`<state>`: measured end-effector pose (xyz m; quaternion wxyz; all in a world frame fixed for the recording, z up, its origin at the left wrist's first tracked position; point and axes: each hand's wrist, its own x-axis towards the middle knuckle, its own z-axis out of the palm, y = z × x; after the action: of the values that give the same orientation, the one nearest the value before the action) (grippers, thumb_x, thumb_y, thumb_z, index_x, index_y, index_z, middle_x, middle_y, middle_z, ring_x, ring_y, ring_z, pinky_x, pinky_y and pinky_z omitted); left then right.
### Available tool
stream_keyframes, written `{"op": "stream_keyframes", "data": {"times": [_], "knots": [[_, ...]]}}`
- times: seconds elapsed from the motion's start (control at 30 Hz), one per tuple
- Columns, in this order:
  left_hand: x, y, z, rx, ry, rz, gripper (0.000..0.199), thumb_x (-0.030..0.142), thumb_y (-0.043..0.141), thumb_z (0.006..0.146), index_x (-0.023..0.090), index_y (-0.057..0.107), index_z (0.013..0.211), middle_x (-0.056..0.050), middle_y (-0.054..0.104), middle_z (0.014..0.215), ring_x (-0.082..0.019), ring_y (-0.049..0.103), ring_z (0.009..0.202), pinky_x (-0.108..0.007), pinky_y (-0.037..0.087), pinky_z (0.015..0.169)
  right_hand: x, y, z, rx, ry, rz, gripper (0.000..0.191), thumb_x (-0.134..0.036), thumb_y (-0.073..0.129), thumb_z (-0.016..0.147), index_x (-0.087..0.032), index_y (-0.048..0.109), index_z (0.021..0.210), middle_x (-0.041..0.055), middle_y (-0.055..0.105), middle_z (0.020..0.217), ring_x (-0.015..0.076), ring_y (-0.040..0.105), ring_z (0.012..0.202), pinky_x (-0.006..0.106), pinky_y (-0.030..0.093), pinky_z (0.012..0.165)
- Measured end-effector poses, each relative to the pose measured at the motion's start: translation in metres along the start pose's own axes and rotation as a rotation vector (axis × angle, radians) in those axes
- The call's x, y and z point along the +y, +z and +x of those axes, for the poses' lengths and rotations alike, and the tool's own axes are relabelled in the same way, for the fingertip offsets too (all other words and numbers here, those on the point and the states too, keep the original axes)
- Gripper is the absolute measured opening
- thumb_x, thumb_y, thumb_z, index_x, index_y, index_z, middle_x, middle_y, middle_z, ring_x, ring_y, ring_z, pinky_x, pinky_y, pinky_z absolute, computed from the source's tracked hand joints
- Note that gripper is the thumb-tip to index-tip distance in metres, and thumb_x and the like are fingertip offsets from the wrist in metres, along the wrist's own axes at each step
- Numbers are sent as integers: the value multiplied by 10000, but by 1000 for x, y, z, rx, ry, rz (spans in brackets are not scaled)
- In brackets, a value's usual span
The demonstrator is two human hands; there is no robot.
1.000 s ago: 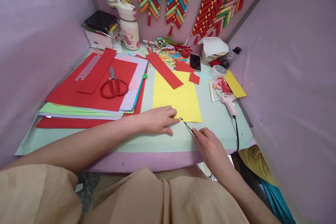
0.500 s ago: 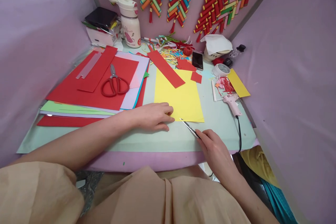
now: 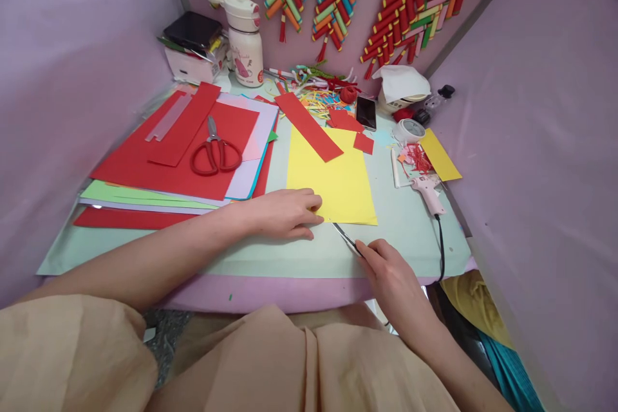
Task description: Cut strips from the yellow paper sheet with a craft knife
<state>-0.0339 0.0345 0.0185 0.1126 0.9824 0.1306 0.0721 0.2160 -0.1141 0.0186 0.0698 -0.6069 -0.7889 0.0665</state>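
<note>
A sheet of yellow paper (image 3: 338, 180) lies on the pale green table cover before me. My left hand (image 3: 290, 214) rests on its lower left corner, open, with the fingers spread and slightly bent. My right hand (image 3: 386, 264) is closed around a slim knife (image 3: 344, 234) with a narrow metal blade; the grip is mostly hidden by the fingers. The knife's tip points up and left to the sheet's near edge, just right of my left fingertips. A red paper strip (image 3: 309, 127) lies slantwise across the top of the yellow sheet.
On the left, red-handled scissors (image 3: 215, 153) lie on a stack of coloured paper (image 3: 125, 161). A white bottle (image 3: 245, 51), paper scraps and a phone (image 3: 365, 113) are at the back. At right lies a pink glue gun (image 3: 427, 193), its cord (image 3: 441, 248) hanging over the edge.
My right hand has shifted slightly left with the knife, which now lies flatter against the sheet's near edge. The left hand stays on the paper. The view has tilted a little.
</note>
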Motion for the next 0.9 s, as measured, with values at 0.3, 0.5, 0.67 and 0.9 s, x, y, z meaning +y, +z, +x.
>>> {"op": "stream_keyframes", "data": {"times": [0.3, 0.5, 0.67, 0.9], "knots": [[1, 0, 0, 10, -8, -15, 232, 354, 589, 930, 209, 685, 1084, -96, 573, 992, -234, 518, 891, -330, 391, 710, -20, -2, 9, -6, -19, 35, 261, -140, 386, 970, -188, 607, 1101, 60, 557, 869, 174, 545, 734, 283, 438, 612], [-5, -4, -1, 29, -93, -84, 184, 340, 571, 935, 183, 665, 950, -78, 560, 931, -212, 520, 846, -314, 392, 715, -17, -3, 7, 6, 28, 91, 257, -197, 380, 980, -210, 599, 1115, 70, 578, 906, 191, 568, 783, 299, 453, 621], [-8, -7, -2, 6, -268, -157, 215, 330, 617, 896, 167, 572, 765, -50, 530, 835, -198, 502, 788, -301, 366, 677, -14, 0, 6, 9, 19, 69, 266, -192, 395, 976, -187, 596, 1150, 82, 580, 914, 204, 571, 806, 312, 469, 636], [-6, -4, 0, -13, -274, -248, 215, 282, 612, 888, 171, 521, 727, -47, 520, 816, -201, 481, 808, -314, 372, 733, -21, 7, 15, 15, -23, 31, 316, -151, 406, 961, -162, 555, 1239, 83, 567, 909, 204, 541, 812, 314, 468, 672]]}}
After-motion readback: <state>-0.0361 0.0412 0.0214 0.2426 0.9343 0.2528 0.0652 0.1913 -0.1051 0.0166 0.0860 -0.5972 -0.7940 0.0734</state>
